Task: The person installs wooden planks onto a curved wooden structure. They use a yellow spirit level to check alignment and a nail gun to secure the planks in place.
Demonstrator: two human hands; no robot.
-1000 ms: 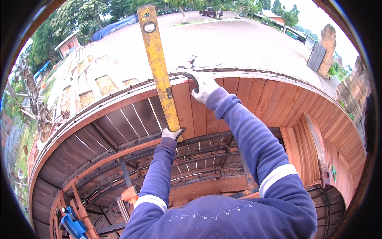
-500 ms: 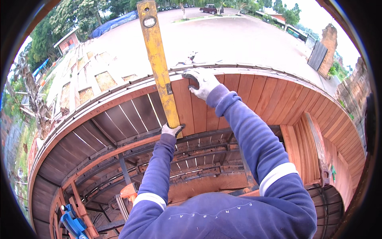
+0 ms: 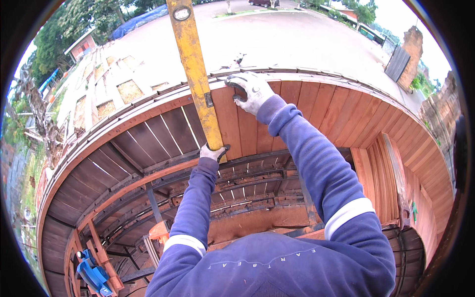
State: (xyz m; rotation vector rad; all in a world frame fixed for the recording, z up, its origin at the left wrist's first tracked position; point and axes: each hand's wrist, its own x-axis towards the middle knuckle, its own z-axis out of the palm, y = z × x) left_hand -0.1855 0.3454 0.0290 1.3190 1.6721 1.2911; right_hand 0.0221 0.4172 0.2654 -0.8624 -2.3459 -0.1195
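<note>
L grip [image 3: 213,152] clasps yel. level [image 3: 195,64], vial [image 3: 182,13] set in; R grip [image 3: 254,93] released, nr planks [image 3: 333,106].

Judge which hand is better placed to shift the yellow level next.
Likely the left hand: it grips the yellow level near its lower end, while the right hand is open beside it.

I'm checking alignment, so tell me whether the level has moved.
No: judged against the red planks, the level shows no clear shift either way.
</note>
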